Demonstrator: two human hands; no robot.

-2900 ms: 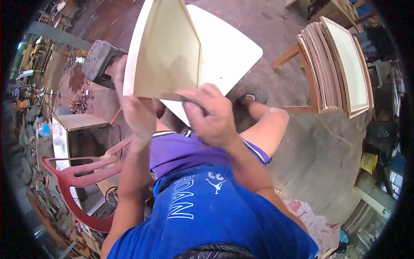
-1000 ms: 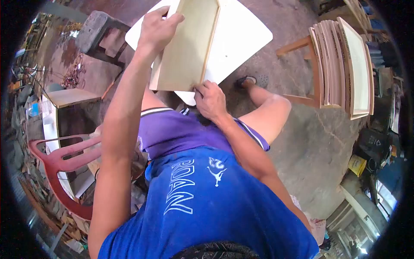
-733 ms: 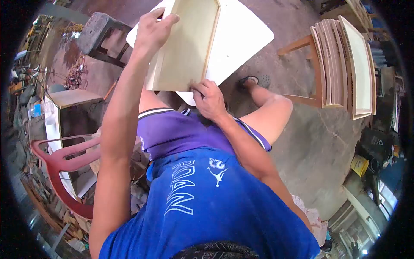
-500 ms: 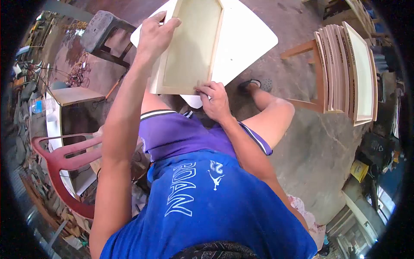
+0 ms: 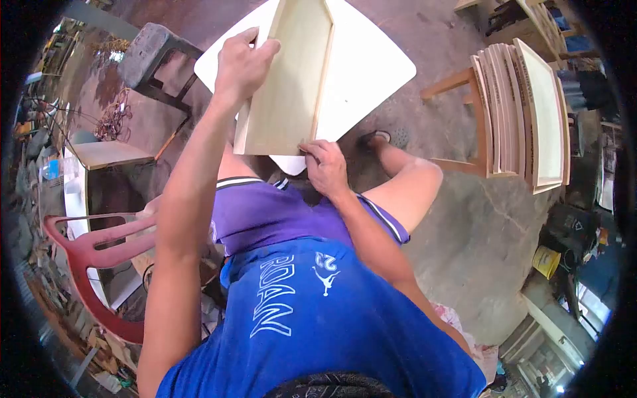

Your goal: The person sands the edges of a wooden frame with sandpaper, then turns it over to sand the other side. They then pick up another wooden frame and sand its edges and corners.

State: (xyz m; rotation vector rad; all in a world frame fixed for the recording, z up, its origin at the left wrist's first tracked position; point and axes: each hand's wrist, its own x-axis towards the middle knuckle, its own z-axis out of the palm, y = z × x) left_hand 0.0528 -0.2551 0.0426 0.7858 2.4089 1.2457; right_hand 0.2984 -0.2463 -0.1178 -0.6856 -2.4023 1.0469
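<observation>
A shallow pale wooden tray (image 5: pixel 288 93) with raised rims is held tilted above a white table (image 5: pixel 371 69). My left hand (image 5: pixel 245 63) grips its left side wall, thumb over the rim and fingers behind. At the tray's near right corner, my right hand (image 5: pixel 326 167) is closed with the fingertips pinching the rim. The tray's far end runs out of view at the top, and its underside is hidden.
Several similar trays (image 5: pixel 547 126) stand stacked on edge on a wooden stool (image 5: pixel 451 86) at right. A dark stool (image 5: pixel 156 60) is at upper left, a red plastic chair (image 5: pixel 86 255) at left. A yellow container (image 5: pixel 545 261) sits at far right.
The tray has tilted a little, so its face looks narrower. Both hands keep their hold. The whole view has shifted slightly, with the surroundings moving left.
</observation>
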